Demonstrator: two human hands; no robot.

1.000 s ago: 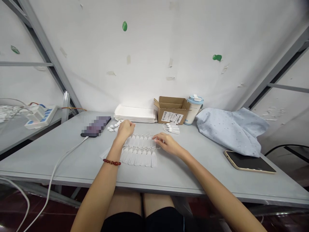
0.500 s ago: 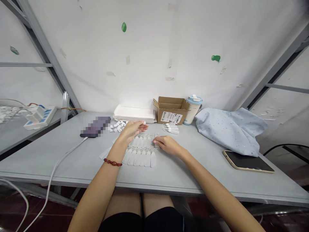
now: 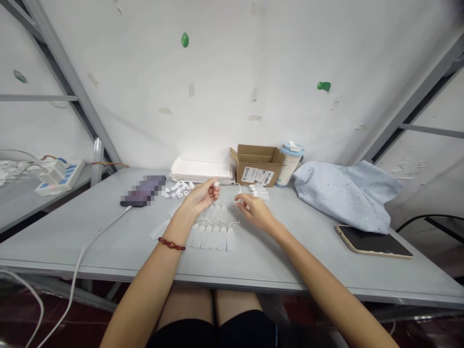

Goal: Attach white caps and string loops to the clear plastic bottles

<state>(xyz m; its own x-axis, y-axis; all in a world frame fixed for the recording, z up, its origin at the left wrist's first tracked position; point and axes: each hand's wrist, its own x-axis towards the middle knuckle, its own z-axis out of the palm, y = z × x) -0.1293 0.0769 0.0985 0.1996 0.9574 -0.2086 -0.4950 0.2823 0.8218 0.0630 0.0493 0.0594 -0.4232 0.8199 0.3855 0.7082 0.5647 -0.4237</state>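
Observation:
My left hand point(image 3: 200, 197) is raised a little above the grey table point(image 3: 108, 241), pinching a small white piece point(image 3: 216, 183) between thumb and fingertips. My right hand point(image 3: 253, 209) is lifted beside it, its fingers closed on a small white part with a thin white cord point(image 3: 239, 186). Below both hands lie two rows of white tags on cords point(image 3: 213, 229). A heap of small white pieces point(image 3: 177, 189) sits just left of my left hand.
A phone on a white cable point(image 3: 143, 190), a stack of white sheets point(image 3: 201, 170), an open cardboard box point(image 3: 256, 164), a lidded cup point(image 3: 290, 163), a bundle of tags point(image 3: 257, 192), a pale blue cloth point(image 3: 348, 191), another phone point(image 3: 373, 241). A power strip point(image 3: 58, 175) stands far left.
My left hand left the heap of small pieces and rose with one pinched in it. My right hand lifted off the rows of tags with a corded part.

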